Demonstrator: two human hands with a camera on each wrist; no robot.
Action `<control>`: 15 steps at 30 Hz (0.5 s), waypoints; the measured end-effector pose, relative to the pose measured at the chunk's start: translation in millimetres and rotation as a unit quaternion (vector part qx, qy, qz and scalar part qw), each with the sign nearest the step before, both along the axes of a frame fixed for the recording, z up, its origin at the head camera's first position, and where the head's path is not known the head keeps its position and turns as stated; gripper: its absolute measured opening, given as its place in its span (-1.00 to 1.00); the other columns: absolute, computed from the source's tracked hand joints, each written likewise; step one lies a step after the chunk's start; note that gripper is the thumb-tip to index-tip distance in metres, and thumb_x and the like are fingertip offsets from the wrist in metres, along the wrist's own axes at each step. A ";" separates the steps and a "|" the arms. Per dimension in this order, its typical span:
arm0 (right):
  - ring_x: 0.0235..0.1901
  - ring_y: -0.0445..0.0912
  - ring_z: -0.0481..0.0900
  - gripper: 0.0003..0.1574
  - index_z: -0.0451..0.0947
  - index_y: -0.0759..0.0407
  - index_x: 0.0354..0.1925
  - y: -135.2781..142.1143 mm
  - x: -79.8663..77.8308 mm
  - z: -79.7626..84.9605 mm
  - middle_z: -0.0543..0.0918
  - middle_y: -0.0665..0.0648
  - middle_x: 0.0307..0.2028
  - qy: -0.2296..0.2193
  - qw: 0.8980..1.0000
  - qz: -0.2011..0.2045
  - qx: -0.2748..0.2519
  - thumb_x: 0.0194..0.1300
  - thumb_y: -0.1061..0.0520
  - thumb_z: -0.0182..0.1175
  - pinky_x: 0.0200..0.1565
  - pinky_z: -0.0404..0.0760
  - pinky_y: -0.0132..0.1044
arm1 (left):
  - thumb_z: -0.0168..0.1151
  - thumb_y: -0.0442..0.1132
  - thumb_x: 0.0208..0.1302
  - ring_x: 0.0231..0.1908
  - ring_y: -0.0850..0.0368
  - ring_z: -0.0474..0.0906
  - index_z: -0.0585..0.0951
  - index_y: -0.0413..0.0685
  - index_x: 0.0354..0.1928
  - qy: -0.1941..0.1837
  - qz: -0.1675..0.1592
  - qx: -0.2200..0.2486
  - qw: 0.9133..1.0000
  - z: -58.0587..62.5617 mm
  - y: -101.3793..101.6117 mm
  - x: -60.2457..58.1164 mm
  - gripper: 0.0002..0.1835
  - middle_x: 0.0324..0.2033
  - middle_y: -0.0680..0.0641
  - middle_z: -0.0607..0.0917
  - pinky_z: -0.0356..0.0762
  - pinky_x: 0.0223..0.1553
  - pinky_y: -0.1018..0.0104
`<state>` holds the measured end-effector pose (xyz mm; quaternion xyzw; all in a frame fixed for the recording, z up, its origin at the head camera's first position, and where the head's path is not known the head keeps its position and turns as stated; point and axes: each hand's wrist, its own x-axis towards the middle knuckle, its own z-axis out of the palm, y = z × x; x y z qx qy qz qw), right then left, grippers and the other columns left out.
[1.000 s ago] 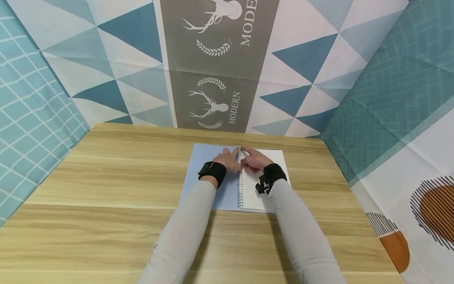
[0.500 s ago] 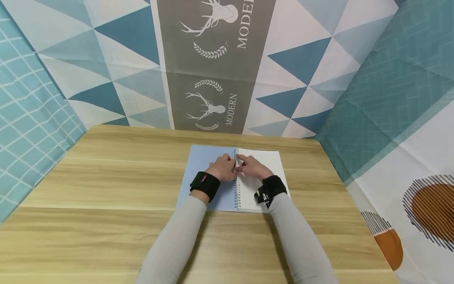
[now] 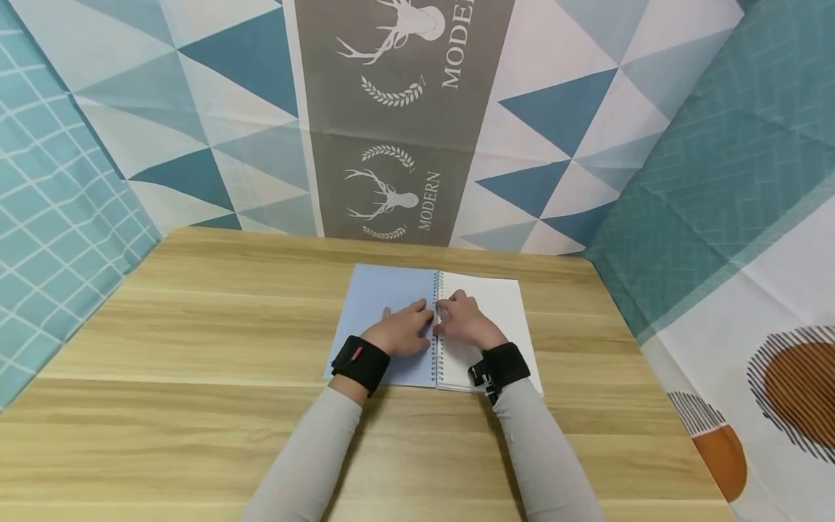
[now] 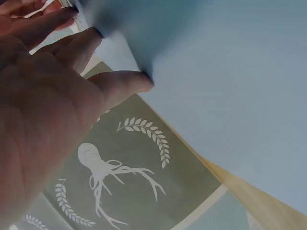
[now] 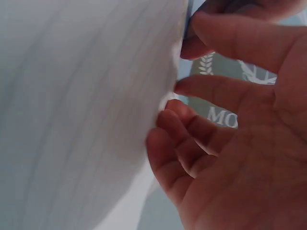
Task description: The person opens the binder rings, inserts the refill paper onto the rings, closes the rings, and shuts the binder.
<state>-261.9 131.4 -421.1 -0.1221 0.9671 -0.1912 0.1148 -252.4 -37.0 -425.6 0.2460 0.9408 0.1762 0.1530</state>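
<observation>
An open spiral notebook lies on the table, with its pale blue cover (image 3: 373,297) on the left and lined white pages (image 3: 499,297) on the right. A coil binding (image 3: 435,366) runs down the middle. My left hand (image 3: 401,330) has its fingers stretched over the blue side, fingertips at the coil. In the left wrist view, the fingertips of this left hand (image 4: 53,96) touch the blue cover. Across the coil, my right hand (image 3: 468,322) rests its loosely bent fingertips on the white page; in the right wrist view, the thumb and index finger of the right hand (image 5: 240,115) stand apart.
The wooden table (image 3: 196,406) spreads around the notebook on all sides. Behind it hangs a cloth (image 3: 391,130) with triangles and deer heads. Patterned cloths also border the left and right sides. Black straps circle both wrists.
Both hands have slid down along the coil toward the person. The left hand has drawn a little leftward, its fingers spreading out. The notebook stays open in place.
</observation>
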 end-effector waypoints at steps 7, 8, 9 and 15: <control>0.18 0.18 0.44 -0.30 0.49 0.15 0.36 0.2 18.1 13.9 0.46 0.30 0.25 0.016 0.996 0.056 0.065 0.33 -0.05 0.34 0.07 0.58 0.11 | 0.27 0.00 0.41 0.61 -0.17 -0.02 0.26 0.09 0.56 -0.004 0.022 -0.005 1.000 3.6 -3.9 0.8 -0.26 0.62 -0.23 0.01 -0.12 0.51 -0.42; 0.24 0.20 0.44 -0.27 0.47 0.14 0.38 1.0 20.4 15.5 0.45 0.31 0.30 0.009 0.995 0.065 0.073 0.34 -0.08 0.33 0.10 0.58 0.16 | 0.28 0.02 0.40 0.61 -0.18 -0.03 0.27 0.10 0.56 -0.005 0.033 -0.010 0.999 4.5 -5.8 1.3 -0.24 0.62 -0.24 0.00 -0.14 0.50 -0.44; 0.30 0.21 0.41 -0.24 0.44 0.13 0.41 2.4 22.6 17.0 0.42 0.31 0.35 -0.002 0.994 0.071 0.077 0.34 -0.11 0.32 0.15 0.55 0.21 | 0.29 0.05 0.38 0.61 -0.20 -0.03 0.27 0.11 0.56 -0.004 0.043 -0.016 0.999 5.5 -7.9 1.8 -0.23 0.62 -0.25 0.00 -0.14 0.49 -0.46; 0.58 0.25 0.03 0.04 0.18 0.04 0.56 13.2 31.5 22.6 0.09 0.27 0.60 -0.074 0.992 0.083 0.062 0.29 -0.23 0.34 0.43 0.18 0.38 | 0.31 0.07 0.36 0.60 -0.32 -0.09 0.25 0.00 0.55 -0.011 0.091 -0.038 0.995 14.1 -23.1 4.9 -0.18 0.60 -0.34 -0.03 -0.08 0.43 -0.54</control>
